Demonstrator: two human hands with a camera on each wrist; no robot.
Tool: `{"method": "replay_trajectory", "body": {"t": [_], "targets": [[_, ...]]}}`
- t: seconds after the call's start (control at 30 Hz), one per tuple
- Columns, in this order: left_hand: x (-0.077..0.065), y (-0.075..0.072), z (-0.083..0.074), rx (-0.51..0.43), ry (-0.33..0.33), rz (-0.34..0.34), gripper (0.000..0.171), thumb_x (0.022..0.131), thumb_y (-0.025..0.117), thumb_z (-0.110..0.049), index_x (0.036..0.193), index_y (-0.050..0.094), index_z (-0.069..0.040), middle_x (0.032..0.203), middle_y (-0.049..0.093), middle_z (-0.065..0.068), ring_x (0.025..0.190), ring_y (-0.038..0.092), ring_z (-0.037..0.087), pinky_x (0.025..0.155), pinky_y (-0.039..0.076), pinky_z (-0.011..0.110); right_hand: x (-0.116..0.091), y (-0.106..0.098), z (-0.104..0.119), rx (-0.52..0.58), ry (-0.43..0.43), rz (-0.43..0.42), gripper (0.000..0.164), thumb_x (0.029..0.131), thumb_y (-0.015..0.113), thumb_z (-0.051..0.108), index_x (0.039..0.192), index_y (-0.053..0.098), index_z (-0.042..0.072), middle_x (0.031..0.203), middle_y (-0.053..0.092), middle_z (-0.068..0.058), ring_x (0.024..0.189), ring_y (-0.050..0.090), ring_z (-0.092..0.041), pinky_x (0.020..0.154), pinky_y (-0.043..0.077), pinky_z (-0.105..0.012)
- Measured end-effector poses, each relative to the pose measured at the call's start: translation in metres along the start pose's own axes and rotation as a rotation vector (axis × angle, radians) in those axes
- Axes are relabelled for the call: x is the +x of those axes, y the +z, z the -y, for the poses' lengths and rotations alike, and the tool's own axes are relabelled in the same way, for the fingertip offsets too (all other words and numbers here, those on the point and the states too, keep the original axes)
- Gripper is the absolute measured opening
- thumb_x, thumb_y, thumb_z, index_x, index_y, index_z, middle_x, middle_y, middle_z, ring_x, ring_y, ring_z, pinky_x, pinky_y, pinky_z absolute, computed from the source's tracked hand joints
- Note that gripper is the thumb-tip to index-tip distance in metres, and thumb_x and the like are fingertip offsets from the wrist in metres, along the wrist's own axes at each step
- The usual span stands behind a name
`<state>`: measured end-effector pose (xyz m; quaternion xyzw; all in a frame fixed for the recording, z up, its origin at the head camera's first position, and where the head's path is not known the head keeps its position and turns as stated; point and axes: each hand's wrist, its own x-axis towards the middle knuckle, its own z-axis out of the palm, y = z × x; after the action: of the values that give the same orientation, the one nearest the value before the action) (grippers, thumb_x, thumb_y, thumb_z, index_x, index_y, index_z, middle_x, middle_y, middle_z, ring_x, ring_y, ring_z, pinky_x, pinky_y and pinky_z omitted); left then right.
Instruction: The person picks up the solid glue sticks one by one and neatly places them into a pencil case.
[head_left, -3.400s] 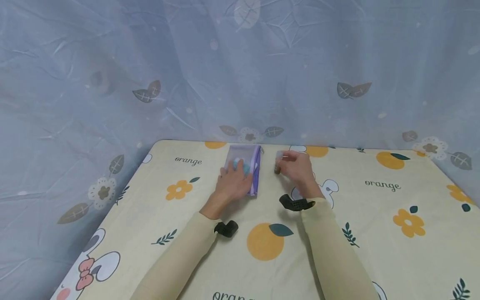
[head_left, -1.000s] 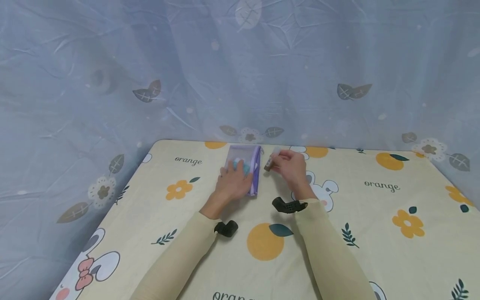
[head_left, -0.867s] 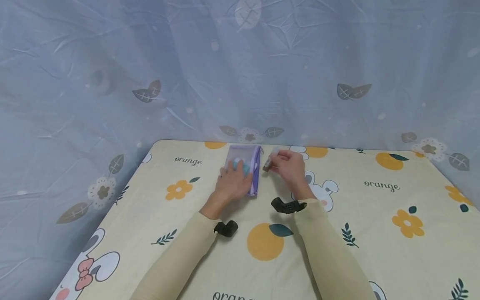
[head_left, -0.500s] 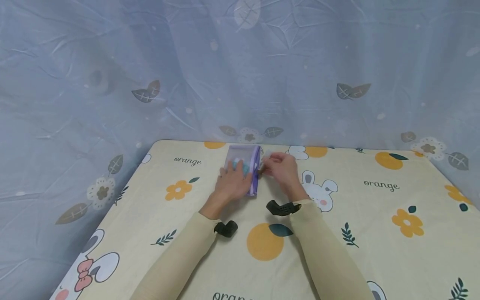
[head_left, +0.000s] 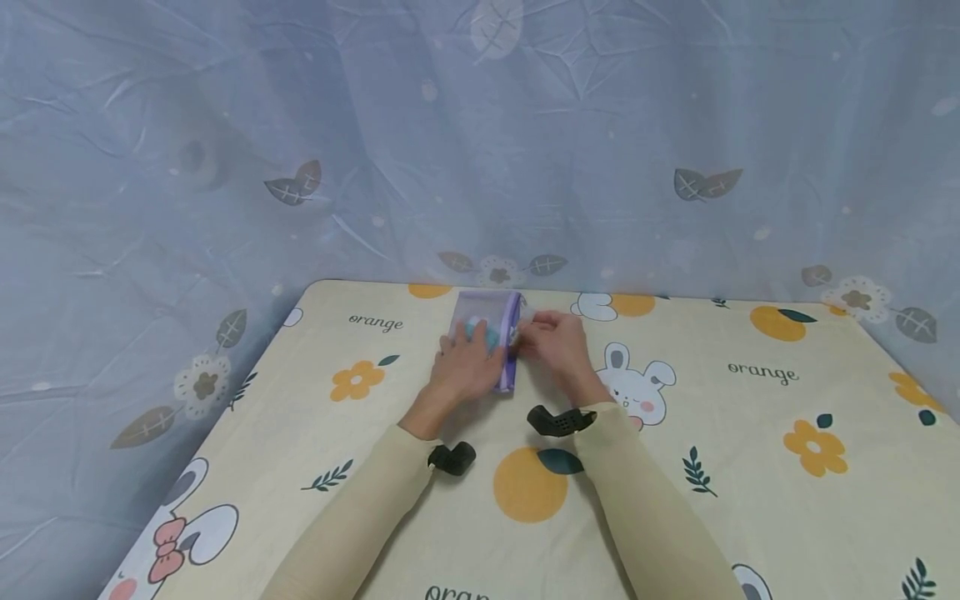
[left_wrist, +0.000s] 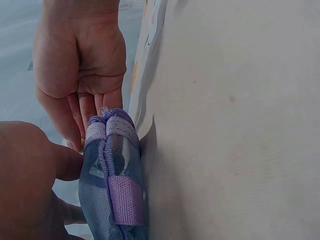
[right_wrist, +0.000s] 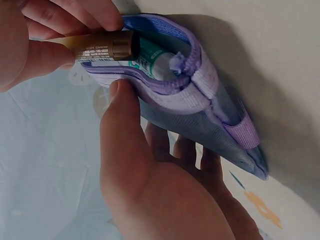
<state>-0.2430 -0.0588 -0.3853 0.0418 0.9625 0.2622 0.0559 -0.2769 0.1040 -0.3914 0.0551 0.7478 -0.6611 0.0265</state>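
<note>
A purple-edged mesh zip pouch lies at the far side of the table, its open mouth facing right. Fingers spread, my left hand rests on top of the pouch, the thumb beside the mouth edge. My right hand pinches a brown glue stick between thumb and fingers. The ridged end of that stick is in the mouth of the pouch, while the rest is outside among the fingers. A teal tube with a white end lies inside the pouch.
The table wears a cream cloth printed with oranges, flowers and rabbits. Behind and to the left hangs a blue-grey patterned curtain, close to the table's far edge. A black wrist camera is on the right wrist.
My right hand has moved left with the glue stick, from beside the pouch to its mouth, tilting the stick on the way. The left hand and pouch have stayed in place.
</note>
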Motion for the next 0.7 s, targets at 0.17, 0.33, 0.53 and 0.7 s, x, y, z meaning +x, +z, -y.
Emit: {"method": "replay_trajectory", "body": {"t": [0.17,0.33,0.53,0.7], "targets": [[0.0006,0.0006,0.0003,-0.005,0.002,-0.007,0.07,0.111,0.039,-0.045,0.169,0.024,-0.008,0.175,0.018,0.026,0.155,0.028,0.054,0.123,0.031,0.066,-0.0001,0.0008,0.0005,-0.008,0.018,0.003,0.043,0.103,0.067,0.012,0.142,0.06,-0.004,0.134,0.073,-0.023,0.118,0.075,-0.036,0.096,0.062,-0.037],[0.0001,0.0012,0.0011,-0.001,0.003,-0.009,0.07,0.111,0.039,-0.044,0.168,0.026,-0.008,0.174,0.021,0.026,0.151,0.033,0.053,0.121,0.034,0.066,-0.0007,0.0014,-0.0008,-0.029,0.025,0.016,0.042,0.104,0.067,0.014,0.142,0.062,-0.002,0.134,0.073,-0.021,0.117,0.075,-0.034,0.097,0.062,-0.037],[0.0008,0.001,0.0024,-0.005,0.014,-0.017,0.069,0.111,0.039,-0.044,0.168,0.027,-0.008,0.173,0.021,0.026,0.15,0.034,0.053,0.12,0.034,0.066,-0.0012,0.0014,0.0003,-0.002,0.01,0.01,0.036,0.103,0.068,0.013,0.135,0.065,-0.004,0.13,0.074,-0.023,0.109,0.078,-0.031,0.089,0.063,-0.032],[0.0017,0.002,0.0021,-0.01,0.014,-0.029,0.066,0.112,0.037,-0.042,0.168,0.028,-0.008,0.174,0.022,0.025,0.15,0.033,0.053,0.121,0.034,0.066,-0.0013,0.0023,0.0018,-0.002,0.017,-0.002,0.035,0.102,0.069,0.013,0.132,0.066,-0.004,0.129,0.074,-0.024,0.101,0.079,-0.025,0.084,0.063,-0.028]]}}
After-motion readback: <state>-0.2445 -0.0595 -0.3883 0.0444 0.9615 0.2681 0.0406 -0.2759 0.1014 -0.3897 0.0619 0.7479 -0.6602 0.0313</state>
